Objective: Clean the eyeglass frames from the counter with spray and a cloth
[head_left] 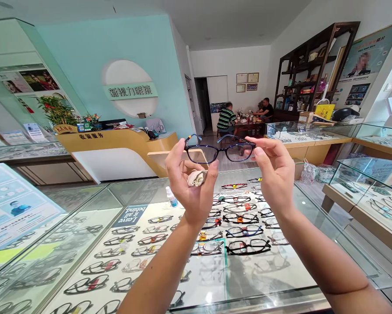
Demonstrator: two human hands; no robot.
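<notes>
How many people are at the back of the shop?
2: a person in green stripes at the left of the far table, and a person in black at its right. Others may be hidden.

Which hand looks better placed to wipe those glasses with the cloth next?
Probably the left hand: the crumpled pale cloth sits in its palm, just below the glasses. The right hand shows no cloth and holds the glasses' right end.

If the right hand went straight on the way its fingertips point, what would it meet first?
The right hand would meet the glasses it holds at one end; beyond them, probably the left hand at the other end, though depth is unclear.
</notes>
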